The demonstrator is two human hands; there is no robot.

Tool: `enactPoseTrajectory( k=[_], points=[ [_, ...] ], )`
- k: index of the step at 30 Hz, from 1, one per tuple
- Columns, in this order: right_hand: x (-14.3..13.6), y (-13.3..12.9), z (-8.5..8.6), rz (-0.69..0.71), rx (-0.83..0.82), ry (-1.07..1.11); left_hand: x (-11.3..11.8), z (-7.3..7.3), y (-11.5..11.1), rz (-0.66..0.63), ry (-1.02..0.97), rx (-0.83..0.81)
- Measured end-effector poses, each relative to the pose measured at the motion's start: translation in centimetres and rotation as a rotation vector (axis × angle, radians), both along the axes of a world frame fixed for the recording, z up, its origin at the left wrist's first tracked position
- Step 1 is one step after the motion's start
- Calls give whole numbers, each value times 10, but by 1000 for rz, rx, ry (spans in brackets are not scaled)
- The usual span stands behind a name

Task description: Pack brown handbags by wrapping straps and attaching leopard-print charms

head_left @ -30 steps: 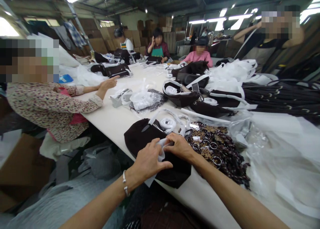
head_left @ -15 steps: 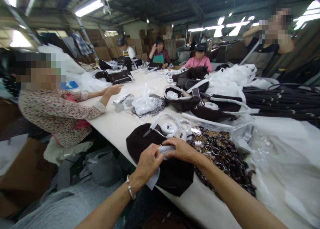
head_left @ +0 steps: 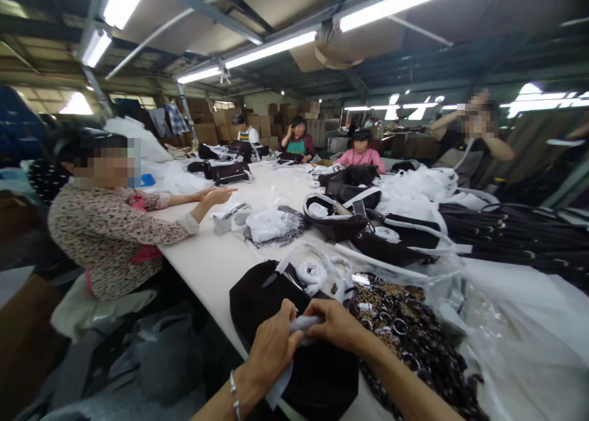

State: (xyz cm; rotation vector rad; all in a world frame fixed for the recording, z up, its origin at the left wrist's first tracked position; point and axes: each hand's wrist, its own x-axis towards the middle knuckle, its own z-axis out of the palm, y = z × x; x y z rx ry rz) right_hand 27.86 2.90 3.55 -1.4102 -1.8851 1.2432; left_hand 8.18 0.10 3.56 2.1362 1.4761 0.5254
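My left hand [head_left: 275,342], with a bracelet on its wrist, pinches a white wrapping strip [head_left: 304,324]. My right hand [head_left: 339,326] grips the same strip from the other side, fingers curled round it. What lies inside the wrapping is hidden. Beneath both hands lies a dark brown handbag [head_left: 253,295] at the table's near edge, and a loose white end hangs below my left hand. Just beyond, on the bag, sit a roll of white strip [head_left: 311,275] and a wrapped strap.
Right of the bag lies a heap of brown and leopard-patterned chains [head_left: 400,316], with clear plastic [head_left: 515,323] beside it. More dark bags [head_left: 338,224] lie farther off on the white table [head_left: 197,267]. A co-worker [head_left: 115,224] sits at the left; several others are farther back.
The view has tilted up, so the table and hands appear lower. Both hands keep hold of the white strip, with only slight finger shifts.
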Motion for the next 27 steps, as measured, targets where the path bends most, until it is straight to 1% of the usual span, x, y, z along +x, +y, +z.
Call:
enactPoseTrajectory(
  k=[3, 6, 9, 13, 14, 16, 18, 19, 21, 23, 24, 26, 27],
  points=[
    [0, 0, -4, 8, 87, -21, -4, -1, 8, -93, 3, -22],
    [3, -2, -4, 28, 114, -17, -6, 2, 13, -168, 71, -7],
    [5, -3, -2, 45, 126, -1, -7, 4, 14, -171, 80, -58],
    [3, -1, -1, 52, 113, 16, -6, 4, 15, -163, 18, -147],
    [2, -1, -1, 49, 133, -4, -5, 4, 16, -163, 6, -158],
    [1, -5, -1, 21, 238, -45, -3, 5, 17, -159, -17, -177],
    [7, -16, 1, -47, 360, -48, -2, 7, 18, -156, -39, -212],
    [14, -24, 4, -96, 392, -33, -1, 8, 19, -155, -49, -235],
    [34, -47, 13, -204, 369, -3, -1, 9, 22, -161, -67, -283],
    [65, -75, 25, -319, 284, 9, -2, 7, 26, -173, -91, -318],
    [83, -89, 30, -399, 245, 10, -3, 6, 28, -178, -103, -332],
    [122, -113, 39, -609, 206, 1, -5, 2, 31, -177, -118, -355],
    [142, -123, 40, -731, 207, -9, -6, 0, 33, -170, -124, -366]
  ],
)
